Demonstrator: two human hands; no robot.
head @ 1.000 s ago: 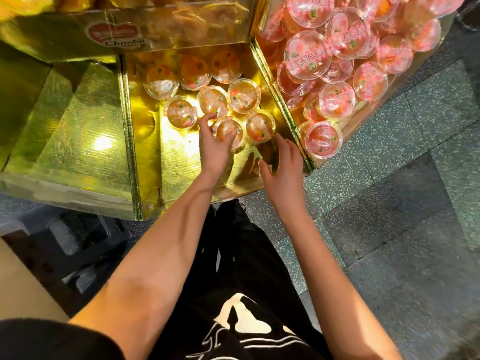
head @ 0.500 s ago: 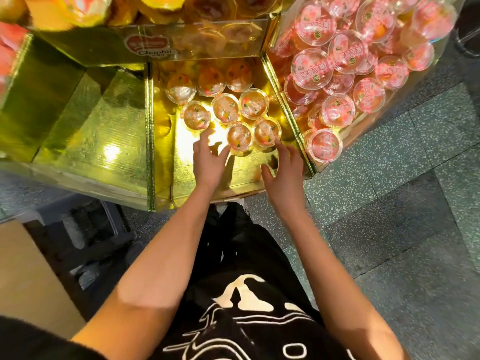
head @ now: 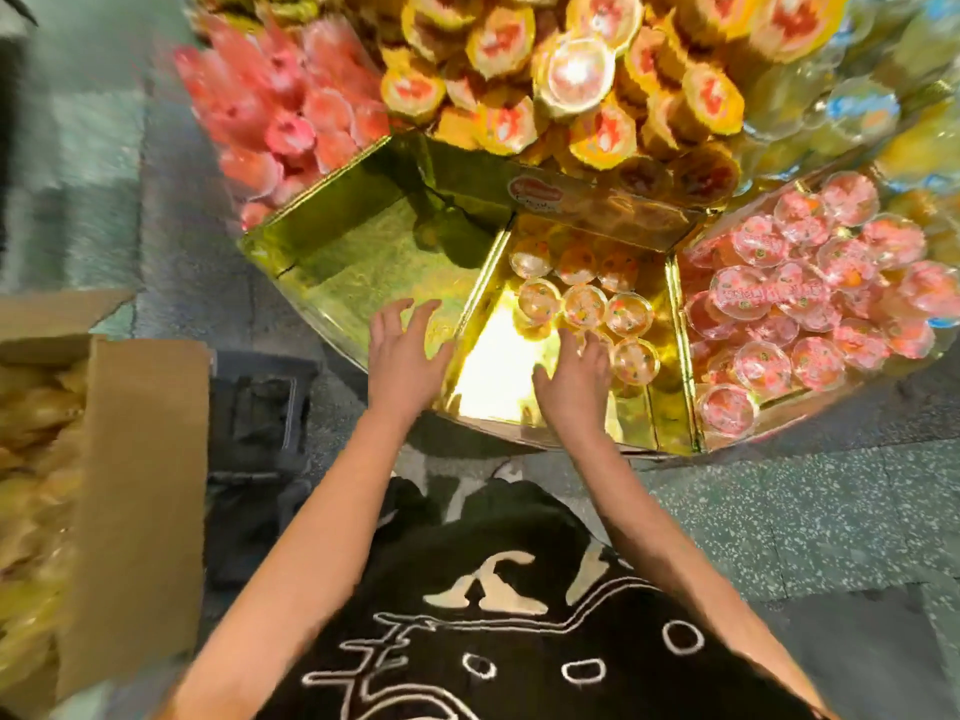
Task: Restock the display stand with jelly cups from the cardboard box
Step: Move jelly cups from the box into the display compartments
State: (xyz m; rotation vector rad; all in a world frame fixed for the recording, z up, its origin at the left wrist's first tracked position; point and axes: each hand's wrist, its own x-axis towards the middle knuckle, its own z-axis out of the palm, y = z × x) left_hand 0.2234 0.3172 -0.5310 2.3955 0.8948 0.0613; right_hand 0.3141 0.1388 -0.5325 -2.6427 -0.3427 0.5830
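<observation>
Display stand [head: 363, 262]: gold-foil, tiered, split into wedge compartments by upright dividers; fills the upper half of the head view.
Floor [head: 779, 511]: speckled grey-green terrazzo, under and to the right of the stand.
Cardboard box [head: 140, 485]: at far left on the floor, well apart from the stand, flaps open; yellowish contents [head: 31, 459] inside, too blurred to identify.
Black shirt [head: 519, 537]: white print, bottom centre, between the two forearms.
Upper tier cups [head: 571, 80]: yellow-rimmed with red-orange centres, heaped above the gold compartments; a pink heap [head: 291, 111] sits to their left.
Pink-lidded jelly cups [head: 789, 293]: piled in the right compartment, filling it to the front edge.
Middle compartment [head: 493, 376]: bright bare gold at the front left, cups at the back and right.
Orange jelly cups [head: 584, 304]: clear tubs, lids up, in rows touching one another, inside the middle compartment.
Left hand [head: 402, 350]: palm down, fingers spread and straight, holds nothing; hovers over the divider between left and middle compartments.
Right hand [head: 576, 379]: palm down, fingers straight, inside the middle compartment; fingertips [head: 571, 339] at the nearest orange cups, contact cannot be told through blur.
</observation>
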